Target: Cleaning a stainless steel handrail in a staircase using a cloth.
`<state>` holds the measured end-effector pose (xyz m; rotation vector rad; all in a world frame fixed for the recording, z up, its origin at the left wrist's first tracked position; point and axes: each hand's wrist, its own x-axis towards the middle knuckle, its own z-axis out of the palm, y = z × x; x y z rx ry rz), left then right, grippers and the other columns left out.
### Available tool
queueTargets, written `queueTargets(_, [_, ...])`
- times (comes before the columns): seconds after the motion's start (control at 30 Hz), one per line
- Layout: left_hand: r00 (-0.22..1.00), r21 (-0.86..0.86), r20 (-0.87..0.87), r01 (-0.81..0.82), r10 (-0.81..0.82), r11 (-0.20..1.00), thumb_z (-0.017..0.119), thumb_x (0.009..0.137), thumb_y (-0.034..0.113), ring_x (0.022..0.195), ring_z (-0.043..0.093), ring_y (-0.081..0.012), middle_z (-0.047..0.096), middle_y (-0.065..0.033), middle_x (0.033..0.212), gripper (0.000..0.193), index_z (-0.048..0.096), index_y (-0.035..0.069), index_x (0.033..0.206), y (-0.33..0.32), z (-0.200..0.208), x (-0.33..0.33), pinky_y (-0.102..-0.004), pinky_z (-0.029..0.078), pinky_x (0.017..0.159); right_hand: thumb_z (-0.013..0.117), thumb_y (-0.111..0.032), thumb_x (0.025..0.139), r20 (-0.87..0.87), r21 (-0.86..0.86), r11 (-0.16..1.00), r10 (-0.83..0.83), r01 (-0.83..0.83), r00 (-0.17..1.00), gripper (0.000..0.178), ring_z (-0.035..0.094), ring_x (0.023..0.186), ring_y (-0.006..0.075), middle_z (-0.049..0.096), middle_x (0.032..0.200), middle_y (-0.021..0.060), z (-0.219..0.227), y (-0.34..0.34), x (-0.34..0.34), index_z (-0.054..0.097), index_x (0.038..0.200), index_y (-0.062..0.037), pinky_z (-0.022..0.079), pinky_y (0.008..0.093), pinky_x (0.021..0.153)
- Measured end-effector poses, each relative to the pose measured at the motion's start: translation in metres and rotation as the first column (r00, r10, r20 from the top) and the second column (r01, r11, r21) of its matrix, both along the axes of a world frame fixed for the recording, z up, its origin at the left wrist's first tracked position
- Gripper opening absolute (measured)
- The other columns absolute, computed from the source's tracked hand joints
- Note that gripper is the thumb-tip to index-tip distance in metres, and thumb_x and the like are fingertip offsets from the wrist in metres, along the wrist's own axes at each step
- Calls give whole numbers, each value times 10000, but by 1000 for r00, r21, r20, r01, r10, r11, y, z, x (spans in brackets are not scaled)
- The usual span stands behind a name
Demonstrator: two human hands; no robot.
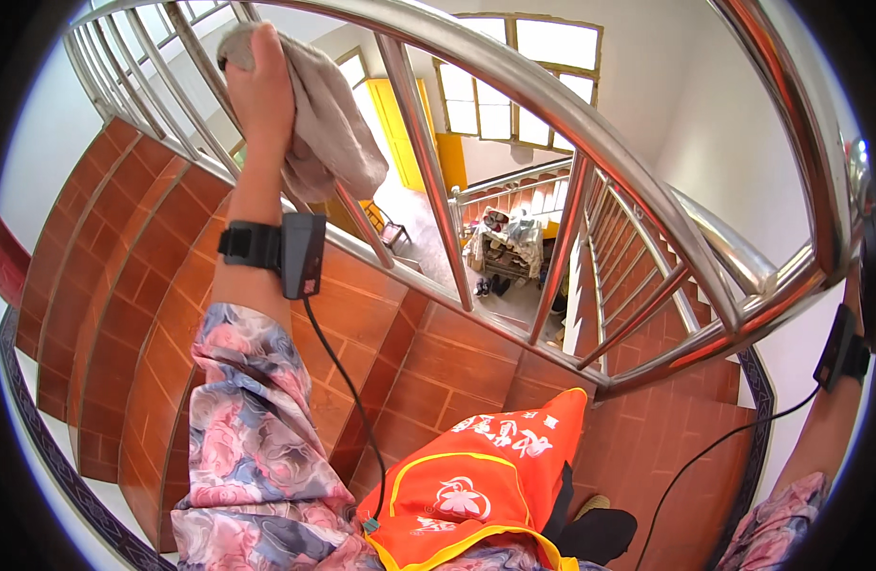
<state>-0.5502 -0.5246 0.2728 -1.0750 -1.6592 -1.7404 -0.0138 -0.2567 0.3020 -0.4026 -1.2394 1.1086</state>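
Observation:
My left hand [264,100] is raised at the upper left, its fingers wrapped round a grey-beige cloth [333,128] at the metal stair railing. The cloth hangs down in folds over an upright bar of the railing. Above it runs the curved, shiny handrail [543,86]. At the far right edge, my right hand [857,276] reaches up beside the rounded end of the railing. Most of it is dark and cut off by the picture's rim, so its fingers do not show. Each wrist wears a black strapped device with a cable.
Reddish-brown tiled steps [105,285] curve down the left side. Through the bars, a lower floor shows a cluttered rack [509,247] with shoes beside it, a chair [392,231] and a yellow door [397,133]. My orange apron [457,485] and a dark shoe [600,533] are below.

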Motion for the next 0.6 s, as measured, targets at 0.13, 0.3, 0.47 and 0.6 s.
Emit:
queueTargets(0.13, [992, 49, 24, -126, 125, 991, 529, 866, 348, 847, 568, -244, 597, -165, 932, 417, 528, -53, 980, -11, -77, -1, -351, 430, 775, 440, -329, 873, 47, -8, 1000, -16, 16, 999, 443, 522, 1052, 260, 539, 1142, 131, -19, 11, -12, 491, 1169, -4, 420, 410, 954])
queueTargets(0.3, [979, 62, 182, -107, 94, 992, 555, 858, 301, 877, 566, -262, 593, -175, 955, 403, 498, -53, 1041, -3, -100, 18, -361, 431, 799, 477, -323, 884, 115, 15, 993, -115, 114, 987, 476, 460, 1134, 229, 473, 1238, 96, -29, 13, 18, 433, 1255, -27, 366, 386, 992])
queueTargets(0.47, [965, 87, 260, -8, -15, 996, 599, 832, 302, 912, 565, -299, 578, -200, 990, 454, 469, -56, 1079, 8, -172, 23, -382, 433, 803, 514, -317, 895, 181, 56, 982, -187, 180, 966, 537, 398, 1216, 197, 408, 1335, 61, -39, -18, 23, 375, 1340, -49, 313, 363, 1030])
queueTargets(0.6, [936, 48, 346, 55, -68, 997, 618, 813, 333, 928, 560, -342, 561, -246, 1019, 486, 464, -58, 1057, -5, -241, 31, -403, 435, 804, 427, -342, 939, 326, -95, 995, 37, -7, 945, 542, 377, 1219, 152, 364, 1366, 38, -71, -36, 32, 298, 1383, -60, 313, 295, 998])
